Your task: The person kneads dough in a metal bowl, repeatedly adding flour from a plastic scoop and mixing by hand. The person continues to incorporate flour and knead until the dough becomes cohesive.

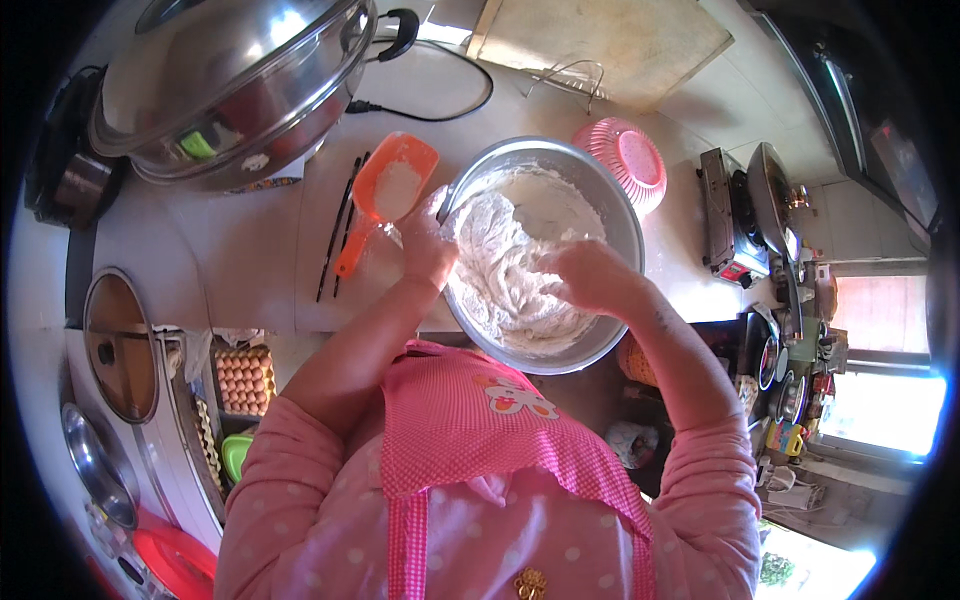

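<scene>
A large metal bowl (637, 255) stands at the counter's front edge, and wet, floury dough (510, 277) lies in it with loose flour (555, 199) along the far side. My left hand (429, 244) grips the bowl's left rim. Inside the bowl, my right hand (592, 276) has its curled fingers in the dough; the fingertips are partly hidden by it. Left of the bowl lies an orange scoop (395, 180) with some flour in it, close to my left hand. Beside the scoop is a pair of dark chopsticks (341, 225).
A pink ribbed plastic basket (630, 165) sits upside down against the bowl's far right side. A big lidded steel pot (247, 97) and a black power cord (450, 116) occupy the back left. To the right stands a portable gas stove (724, 217). Egg trays (244, 379) are below the counter.
</scene>
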`<state>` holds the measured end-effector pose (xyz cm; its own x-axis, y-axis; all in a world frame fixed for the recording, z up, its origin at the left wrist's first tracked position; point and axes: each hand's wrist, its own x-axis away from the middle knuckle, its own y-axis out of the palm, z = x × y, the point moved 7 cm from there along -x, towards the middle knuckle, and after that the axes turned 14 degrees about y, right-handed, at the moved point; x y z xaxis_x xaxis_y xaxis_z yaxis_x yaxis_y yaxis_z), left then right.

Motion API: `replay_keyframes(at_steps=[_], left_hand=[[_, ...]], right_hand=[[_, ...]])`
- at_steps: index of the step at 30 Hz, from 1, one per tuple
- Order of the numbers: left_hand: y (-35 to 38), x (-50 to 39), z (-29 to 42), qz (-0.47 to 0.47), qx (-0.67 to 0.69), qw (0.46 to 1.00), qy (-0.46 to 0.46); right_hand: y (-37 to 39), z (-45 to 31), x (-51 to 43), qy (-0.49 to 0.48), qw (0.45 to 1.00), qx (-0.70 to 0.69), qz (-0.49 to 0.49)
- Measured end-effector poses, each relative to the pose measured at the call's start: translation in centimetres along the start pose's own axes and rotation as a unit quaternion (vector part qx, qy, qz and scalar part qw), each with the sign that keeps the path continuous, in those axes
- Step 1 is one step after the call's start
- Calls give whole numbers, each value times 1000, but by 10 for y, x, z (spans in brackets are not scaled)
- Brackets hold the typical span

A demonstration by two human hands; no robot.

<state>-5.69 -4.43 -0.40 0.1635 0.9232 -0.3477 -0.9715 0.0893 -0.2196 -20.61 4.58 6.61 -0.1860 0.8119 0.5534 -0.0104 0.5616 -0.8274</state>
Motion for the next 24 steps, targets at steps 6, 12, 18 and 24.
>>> replay_keyframes(at_steps=[6,12,18,24], left_hand=[[3,6,-1,32,-6,999,6],[0,7,-11,32,-11,999,16],[0,2,2,32,26,999,-23],[2,5,-8,61,54,995,-62]], right_hand=[[45,-58,-3,-215,962,124,110],[73,-52,-79,-112,954,268,-73],[28,13,-107,21,975,112,190],[50,67,-63,97,994,-36,40]])
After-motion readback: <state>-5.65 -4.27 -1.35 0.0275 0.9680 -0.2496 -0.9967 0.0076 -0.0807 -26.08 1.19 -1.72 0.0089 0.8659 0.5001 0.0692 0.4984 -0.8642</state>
